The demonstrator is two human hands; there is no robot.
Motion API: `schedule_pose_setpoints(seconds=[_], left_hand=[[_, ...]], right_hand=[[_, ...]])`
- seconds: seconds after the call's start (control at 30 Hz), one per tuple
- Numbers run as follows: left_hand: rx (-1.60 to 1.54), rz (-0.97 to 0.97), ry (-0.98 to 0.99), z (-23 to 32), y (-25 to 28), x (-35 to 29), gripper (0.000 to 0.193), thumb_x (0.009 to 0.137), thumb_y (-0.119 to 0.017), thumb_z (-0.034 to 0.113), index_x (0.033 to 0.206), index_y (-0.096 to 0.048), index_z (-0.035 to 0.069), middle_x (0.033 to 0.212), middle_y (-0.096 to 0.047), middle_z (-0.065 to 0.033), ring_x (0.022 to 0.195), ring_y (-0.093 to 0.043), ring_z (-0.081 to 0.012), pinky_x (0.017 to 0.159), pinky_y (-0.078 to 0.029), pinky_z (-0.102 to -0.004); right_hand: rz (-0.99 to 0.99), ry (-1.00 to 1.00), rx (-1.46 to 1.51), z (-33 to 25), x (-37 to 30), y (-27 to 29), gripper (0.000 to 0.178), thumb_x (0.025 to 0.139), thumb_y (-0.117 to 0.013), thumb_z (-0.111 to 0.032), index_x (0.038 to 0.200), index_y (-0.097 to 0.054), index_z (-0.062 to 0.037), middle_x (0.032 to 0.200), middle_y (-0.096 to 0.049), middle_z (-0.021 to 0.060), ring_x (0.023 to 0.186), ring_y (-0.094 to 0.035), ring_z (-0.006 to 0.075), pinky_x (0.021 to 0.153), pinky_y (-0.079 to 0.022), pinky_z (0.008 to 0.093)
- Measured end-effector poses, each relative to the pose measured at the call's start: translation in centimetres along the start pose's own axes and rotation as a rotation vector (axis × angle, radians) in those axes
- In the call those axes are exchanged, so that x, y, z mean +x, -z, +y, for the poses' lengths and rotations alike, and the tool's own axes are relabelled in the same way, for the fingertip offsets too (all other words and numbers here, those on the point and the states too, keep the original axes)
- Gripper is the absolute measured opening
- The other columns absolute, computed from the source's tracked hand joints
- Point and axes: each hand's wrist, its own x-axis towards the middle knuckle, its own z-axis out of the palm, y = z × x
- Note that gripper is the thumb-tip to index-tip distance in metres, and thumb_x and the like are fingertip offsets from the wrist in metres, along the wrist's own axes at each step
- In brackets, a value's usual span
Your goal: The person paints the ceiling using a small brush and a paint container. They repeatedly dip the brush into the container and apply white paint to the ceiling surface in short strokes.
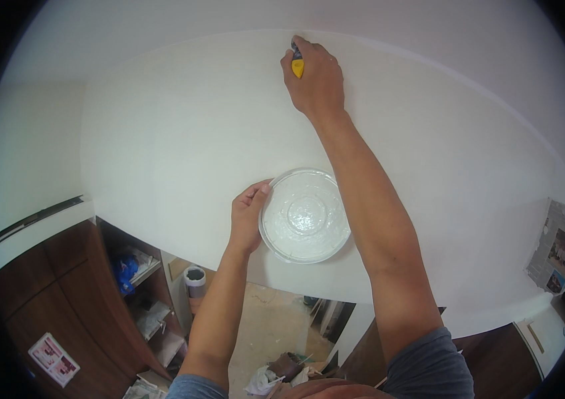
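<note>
My left hand [250, 216] grips the left rim of a round, shallow lid-like dish [305, 243], its fingers closed on the edge. Wet-looking white stuff, like paint, coats the inside of the dish. Raised high, my right hand [319, 76] is closed round a small tool with a yellow and dark handle [297, 68]. The tool's working end is hidden by the fingers, up against the line where the white wall [182, 126] meets the ceiling [229, 14]. My right forearm passes over the dish's right edge.
Brown wooden cupboard doors [29, 292] stand at the lower left, beside shelves [152, 272] with a blue bag [125, 272]. A white cylindrical container [194, 282] stands below. Newspaper [557, 249] hangs at the right. Bags and other items [266, 379] lie on the floor [266, 319].
</note>
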Motion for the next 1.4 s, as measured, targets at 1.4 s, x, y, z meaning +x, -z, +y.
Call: schedule_pose_setpoints(seconds=[1.4], left_hand=[[0.017,0.039,0.005,0.0,-0.2,0.0,0.036,0.11,-0.06,0.022,0.129,-0.068,-0.008,0.109,-0.076,-0.0107,0.093,-0.072,-0.0138,0.082,-0.059,-0.0276]], right_hand=[[0.01,-0.144,-0.05,1.4,-0.2,2.0,0.038,0.103,-0.063,-0.026,0.124,-0.068,0.0045,0.103,-0.071,0.024,0.092,-0.073,0.0394,0.082,-0.06,0.0478]])
